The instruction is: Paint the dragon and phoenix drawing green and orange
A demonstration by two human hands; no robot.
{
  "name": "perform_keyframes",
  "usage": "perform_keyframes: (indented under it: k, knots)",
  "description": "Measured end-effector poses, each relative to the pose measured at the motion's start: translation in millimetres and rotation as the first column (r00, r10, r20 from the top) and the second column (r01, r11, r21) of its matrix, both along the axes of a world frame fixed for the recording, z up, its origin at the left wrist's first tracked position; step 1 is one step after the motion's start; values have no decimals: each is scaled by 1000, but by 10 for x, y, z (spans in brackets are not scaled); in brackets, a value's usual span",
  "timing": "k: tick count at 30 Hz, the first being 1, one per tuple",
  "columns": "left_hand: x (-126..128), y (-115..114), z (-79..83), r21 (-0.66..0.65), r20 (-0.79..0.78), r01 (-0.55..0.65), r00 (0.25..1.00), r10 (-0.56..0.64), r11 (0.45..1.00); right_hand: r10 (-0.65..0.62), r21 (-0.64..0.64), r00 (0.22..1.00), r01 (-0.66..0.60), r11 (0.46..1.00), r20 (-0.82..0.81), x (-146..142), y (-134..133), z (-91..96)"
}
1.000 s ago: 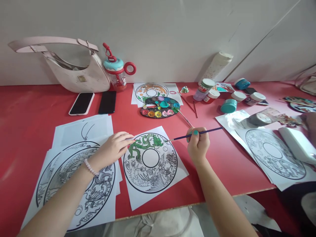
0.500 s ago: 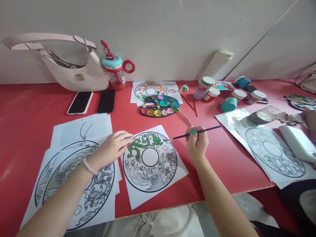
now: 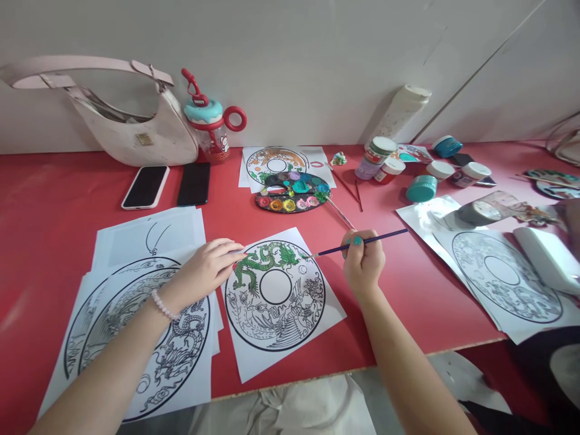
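My right hand (image 3: 364, 261) grips a dark blue paintbrush (image 3: 335, 248), its bristles at the upper right of the round design on a white sheet (image 3: 258, 368). On that sheet a dragon (image 3: 260, 261) is painted green, while the bird below it is only black outline. Stretched out flat, my left hand (image 3: 212, 264) rests its fingertips on the sheet's upper left edge. Beneath my left forearm lies a stack of printed sheets (image 3: 190, 386). Beyond the painting sits a black paint palette (image 3: 296, 205) with several colours, a second brush (image 3: 339, 212) leaning on its right side.
Behind are a pale handbag (image 3: 131, 139), a cup with a straw (image 3: 211, 130) and two phones (image 3: 145, 187). Several paint jars (image 3: 421, 188) and a white bottle (image 3: 403, 112) stand at the right. Another printed sheet (image 3: 507, 278) lies near a person at the right edge.
The view has shifted very slightly. My right hand and the brush have barely moved; my left hand stays on the sheet.
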State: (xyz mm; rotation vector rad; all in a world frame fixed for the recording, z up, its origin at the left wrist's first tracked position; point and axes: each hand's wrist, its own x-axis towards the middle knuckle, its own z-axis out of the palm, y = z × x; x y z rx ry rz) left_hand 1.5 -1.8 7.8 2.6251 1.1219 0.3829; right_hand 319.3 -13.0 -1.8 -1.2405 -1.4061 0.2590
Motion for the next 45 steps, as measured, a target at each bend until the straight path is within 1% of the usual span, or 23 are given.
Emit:
perform_keyframes:
  k: [4,6,9,11,14,15,18,19,20,22,24,26,27,28,32,35,39,45]
  knots:
    - [2,2,0,0,0,7,1000,-7,1000,-15,27,1000,15,1000,-14,-8,-15,19]
    - [1,2,-5,-1,0,6,1000,-6,1000,-30,68,999,32,997,-39,-10,-18,43]
    - [-2,1,-10,-5,0,3,1000,-3,1000,-46,120,985,67,990,-164,-4,3,85]
    - [-5,3,-11,-8,1,3,1000,-3,1000,-6,87,962,31,996,-274,5,36,102]
    - [-9,5,-13,-5,-3,4,1000,-4,1000,75,-15,929,-87,996,-363,13,88,98]
    - [-10,4,-15,-4,-4,5,1000,-5,1000,74,-40,927,-95,995,-367,12,99,92]
    - [-17,-5,-24,-8,-10,-4,1000,4,1000,18,-84,944,-48,995,-331,0,99,70]
    - [-21,-9,-30,-13,-17,-12,1000,12,1000,23,-93,948,-55,994,-317,-2,91,62]
    - [-24,-13,-37,-16,-25,-21,999,20,1000,57,-106,950,-94,990,-307,0,82,54]
    - [-34,-19,-54,-21,-42,-28,999,27,999,188,-165,934,-246,955,-303,17,66,39]
    - [-47,-23,-73,-11,-50,-30,998,29,999,332,-256,891,-414,874,-309,48,61,27]
    - [-60,-25,-92,-6,-70,-27,997,27,1000,429,-336,852,-516,788,-300,79,69,17]
    - [-67,-25,-101,-10,-78,-22,997,21,1000,450,-357,843,-534,766,-296,90,76,11]
    - [-73,-23,-110,-16,-81,-20,997,19,1000,452,-359,840,-538,762,-300,96,84,5]
    - [-82,-6,-131,-21,-54,-28,998,26,999,388,-337,847,-508,793,-365,82,109,-26]
    - [-74,13,-125,-22,-37,-29,999,28,999,376,-334,844,-506,795,-383,61,113,-32]
    - [-61,27,-111,-24,-28,-16,999,15,1000,348,-391,870,-472,790,-349,55,115,-13]
    - [-71,40,-128,-25,-50,0,999,-1,1000,381,-412,873,-481,774,-303,61,103,-16]
